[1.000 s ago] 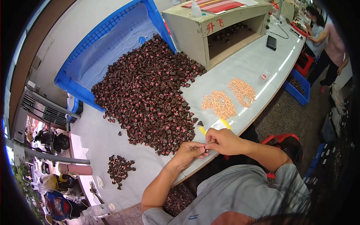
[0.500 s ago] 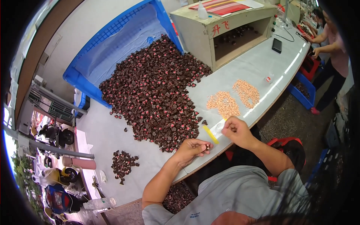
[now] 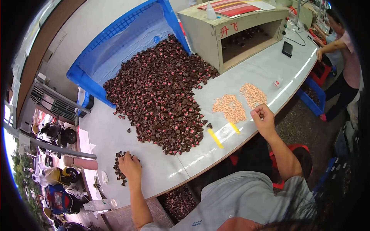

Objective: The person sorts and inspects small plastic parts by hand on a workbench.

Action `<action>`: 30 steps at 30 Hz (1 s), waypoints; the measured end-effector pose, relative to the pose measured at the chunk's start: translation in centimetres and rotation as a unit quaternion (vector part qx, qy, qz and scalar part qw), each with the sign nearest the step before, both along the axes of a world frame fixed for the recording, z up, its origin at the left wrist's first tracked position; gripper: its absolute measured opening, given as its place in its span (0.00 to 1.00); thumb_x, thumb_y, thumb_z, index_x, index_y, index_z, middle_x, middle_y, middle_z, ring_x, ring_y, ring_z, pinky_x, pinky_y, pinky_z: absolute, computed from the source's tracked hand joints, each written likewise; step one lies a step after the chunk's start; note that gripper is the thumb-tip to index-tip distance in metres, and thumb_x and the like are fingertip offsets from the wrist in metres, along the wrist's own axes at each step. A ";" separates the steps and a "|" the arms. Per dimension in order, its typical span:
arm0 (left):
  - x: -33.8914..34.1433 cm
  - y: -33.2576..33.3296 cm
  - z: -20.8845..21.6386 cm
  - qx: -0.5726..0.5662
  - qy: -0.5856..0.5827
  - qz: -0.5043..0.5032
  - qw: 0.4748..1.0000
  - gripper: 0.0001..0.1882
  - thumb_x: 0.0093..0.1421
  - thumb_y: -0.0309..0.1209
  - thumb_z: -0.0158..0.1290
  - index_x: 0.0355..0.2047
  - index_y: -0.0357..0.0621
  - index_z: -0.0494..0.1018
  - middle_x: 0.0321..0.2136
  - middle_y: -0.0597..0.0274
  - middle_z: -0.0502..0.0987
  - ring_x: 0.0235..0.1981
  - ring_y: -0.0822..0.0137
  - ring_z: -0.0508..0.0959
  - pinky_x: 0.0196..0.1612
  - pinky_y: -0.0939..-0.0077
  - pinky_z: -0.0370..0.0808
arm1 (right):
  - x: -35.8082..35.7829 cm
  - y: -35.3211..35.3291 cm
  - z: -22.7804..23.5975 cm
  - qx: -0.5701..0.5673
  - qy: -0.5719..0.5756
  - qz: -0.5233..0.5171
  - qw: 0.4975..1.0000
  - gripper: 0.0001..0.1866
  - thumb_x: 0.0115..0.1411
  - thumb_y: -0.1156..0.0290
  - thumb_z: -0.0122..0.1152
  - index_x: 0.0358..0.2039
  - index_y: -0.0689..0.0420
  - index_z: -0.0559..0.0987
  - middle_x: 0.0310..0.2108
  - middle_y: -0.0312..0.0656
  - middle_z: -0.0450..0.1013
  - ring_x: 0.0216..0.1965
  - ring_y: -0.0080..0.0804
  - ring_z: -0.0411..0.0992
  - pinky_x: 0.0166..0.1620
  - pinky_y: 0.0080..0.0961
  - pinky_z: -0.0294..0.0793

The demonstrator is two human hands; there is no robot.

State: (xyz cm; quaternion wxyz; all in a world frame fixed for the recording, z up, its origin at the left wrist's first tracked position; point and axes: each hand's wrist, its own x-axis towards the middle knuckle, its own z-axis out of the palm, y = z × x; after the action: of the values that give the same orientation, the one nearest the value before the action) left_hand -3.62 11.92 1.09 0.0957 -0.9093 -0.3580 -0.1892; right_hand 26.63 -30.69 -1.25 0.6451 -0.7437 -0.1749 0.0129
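Observation:
My left hand (image 3: 130, 166) reaches down onto a small pile of dark brown cone-like pieces (image 3: 118, 175) at the left of the table. Its fingers are apart, and their tips touch or nearly touch the pile. My right hand (image 3: 263, 119) is raised at the table's front edge, thumb and fingers curled together; anything between them is too small to make out. Just beyond it lie two patches of small light-orange bits (image 3: 252, 96). A large heap of dark pieces, many with pink-red faces (image 3: 162, 96), covers the middle of the table.
Behind the heap, a blue crate (image 3: 86, 82) lies tipped on its side. To its right stands a beige open-fronted box (image 3: 200, 34). Yellow tape strips (image 3: 215, 138) mark the table near me. A co-worker (image 3: 345, 57) stands at the far right beside a blue bin (image 3: 308, 102).
My left hand has swung left from the table's front edge to the small pile; the dark piece at its fingertips no longer shows. My right hand has moved right and away from the tape strips.

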 end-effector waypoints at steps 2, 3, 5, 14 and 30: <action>0.6 -0.8 0.3 0.036 -0.030 -0.032 0.998 0.15 0.52 0.26 0.57 0.41 0.37 0.74 0.31 0.53 0.77 0.38 0.52 0.73 0.43 0.58 0.69 | -0.1 -0.4 -0.1 -0.007 -0.007 -0.010 1.000 0.05 0.60 0.76 0.59 0.31 0.59 0.70 0.23 0.28 0.68 0.24 0.11 0.64 0.28 0.11 0.63; 1.2 -1.7 1.1 0.075 -0.057 -0.063 0.994 0.14 0.52 0.26 0.57 0.40 0.37 0.74 0.32 0.52 0.76 0.39 0.52 0.73 0.43 0.58 0.69 | -0.3 -0.5 -0.3 -0.011 -0.010 -0.018 1.000 0.05 0.60 0.76 0.59 0.31 0.59 0.71 0.23 0.28 0.68 0.24 0.11 0.64 0.28 0.11 0.63; 3.2 -4.1 1.8 -0.005 -0.133 -0.172 0.976 0.11 0.52 0.25 0.59 0.36 0.37 0.74 0.33 0.52 0.76 0.38 0.53 0.74 0.43 0.61 0.70 | -0.6 -0.6 -0.4 -0.014 -0.004 -0.012 1.000 0.05 0.60 0.76 0.59 0.31 0.59 0.71 0.23 0.28 0.68 0.24 0.11 0.64 0.28 0.12 0.63; 11.9 -14.9 -0.3 -0.143 -0.043 -0.398 0.905 0.12 0.46 0.33 0.64 0.32 0.47 0.76 0.34 0.61 0.72 0.39 0.58 0.70 0.38 0.64 0.63 | -1.9 0.8 -1.7 -0.045 -0.056 0.011 0.997 0.06 0.59 0.73 0.60 0.31 0.62 0.74 0.20 0.32 0.71 0.21 0.13 0.64 0.25 0.14 0.64; 12.3 -18.0 -2.4 -0.063 0.004 -0.496 0.866 0.08 0.48 0.23 0.52 0.31 0.41 0.71 0.36 0.56 0.75 0.34 0.59 0.75 0.36 0.67 0.70 | -1.3 0.2 -0.3 -0.321 -0.214 -0.006 0.923 0.04 0.53 0.70 0.60 0.28 0.55 0.75 0.20 0.43 0.75 0.23 0.44 0.75 0.27 0.38 0.73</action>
State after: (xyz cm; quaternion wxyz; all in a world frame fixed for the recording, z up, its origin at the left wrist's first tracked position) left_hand 8.66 -6.08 -1.32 -0.0670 -0.9717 0.1300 -0.1856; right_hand 25.33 -30.46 -1.56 0.3194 -0.8968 -0.2909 -0.0951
